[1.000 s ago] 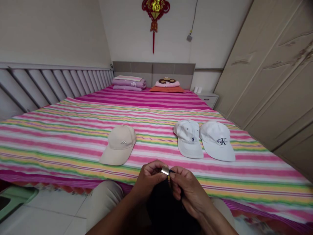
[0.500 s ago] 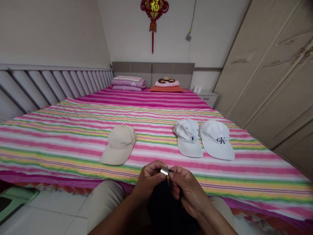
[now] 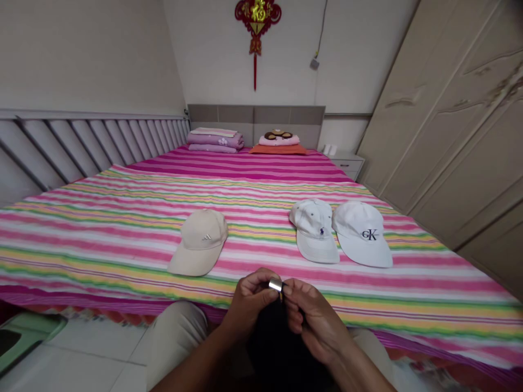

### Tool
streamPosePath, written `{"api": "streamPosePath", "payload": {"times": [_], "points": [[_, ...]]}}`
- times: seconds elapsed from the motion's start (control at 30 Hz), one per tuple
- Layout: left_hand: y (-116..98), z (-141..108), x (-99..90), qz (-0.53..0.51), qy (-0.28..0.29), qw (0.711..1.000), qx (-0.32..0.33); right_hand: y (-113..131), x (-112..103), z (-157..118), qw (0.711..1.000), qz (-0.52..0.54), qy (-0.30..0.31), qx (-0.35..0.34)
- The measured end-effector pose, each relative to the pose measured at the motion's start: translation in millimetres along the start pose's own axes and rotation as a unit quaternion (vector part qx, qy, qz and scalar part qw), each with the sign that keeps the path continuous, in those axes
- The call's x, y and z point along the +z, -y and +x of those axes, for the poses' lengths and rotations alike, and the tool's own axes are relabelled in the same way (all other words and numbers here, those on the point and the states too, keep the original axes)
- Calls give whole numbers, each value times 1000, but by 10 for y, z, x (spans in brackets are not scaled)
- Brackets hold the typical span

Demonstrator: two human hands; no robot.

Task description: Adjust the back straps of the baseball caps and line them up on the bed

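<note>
In front of my lap hangs a black cap (image 3: 280, 348), its strap end up and its lower part lost in shadow. My left hand (image 3: 250, 300) pinches the silver metal buckle (image 3: 275, 284) on the strap between thumb and fingers. Just right of the buckle, my right hand (image 3: 314, 313) is closed on the thin black strap, with its fingertips against the buckle. Beyond my hands on the bed lie a beige cap (image 3: 202, 239) to the left, and to the right an off-white cap (image 3: 314, 228) touching a white cap with dark letters (image 3: 362, 231).
A striped sheet (image 3: 134, 218) covers the bed, whose near edge is at my knees. Folded purple bedding (image 3: 214, 141) and a pink-and-orange pile (image 3: 280, 146) lie by the headboard. A railing (image 3: 102, 136) runs left, a wardrobe (image 3: 449, 136) right. A green stool (image 3: 32, 332) stands lower left.
Both hands stay at the buckle with almost no movement. My right fingers have shifted very slightly on the strap. The caps on the bed lie as before.
</note>
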State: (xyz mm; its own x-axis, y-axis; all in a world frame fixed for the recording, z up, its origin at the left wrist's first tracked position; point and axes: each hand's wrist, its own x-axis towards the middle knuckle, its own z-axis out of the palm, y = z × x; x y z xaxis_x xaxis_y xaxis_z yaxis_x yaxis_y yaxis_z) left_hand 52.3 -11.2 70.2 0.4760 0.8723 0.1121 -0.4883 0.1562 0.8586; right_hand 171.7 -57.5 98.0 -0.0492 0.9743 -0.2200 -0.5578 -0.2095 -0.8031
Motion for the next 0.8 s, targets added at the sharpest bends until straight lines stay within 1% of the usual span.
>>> {"api": "streamPosePath", "payload": {"times": [0.1,0.2,0.27,0.33,0.43,0.53,0.67,0.8], "points": [[-5,3,9,31,-10,999,10,-4,7,6,999,-39,-16,-22],[-10,-7,8,43,-11,999,-10,14,-11,1,999,-41,-12,-14],[-12,-15,7,34,-8,999,-25,35,-36,-7,1000,-30,5,-5],[-16,-19,11,24,-4,999,-33,53,-61,-15,999,-43,16,1],[-32,-19,33,28,9,999,-44,65,-72,-22,997,-79,8,4],[-51,-13,50,38,20,998,-52,69,-62,-24,997,-82,0,2],[-47,-12,27,16,19,998,-58,90,-94,-28,996,-86,13,9],[-27,-22,-6,-10,9,998,-62,91,-157,-20,990,-136,33,11]]}}
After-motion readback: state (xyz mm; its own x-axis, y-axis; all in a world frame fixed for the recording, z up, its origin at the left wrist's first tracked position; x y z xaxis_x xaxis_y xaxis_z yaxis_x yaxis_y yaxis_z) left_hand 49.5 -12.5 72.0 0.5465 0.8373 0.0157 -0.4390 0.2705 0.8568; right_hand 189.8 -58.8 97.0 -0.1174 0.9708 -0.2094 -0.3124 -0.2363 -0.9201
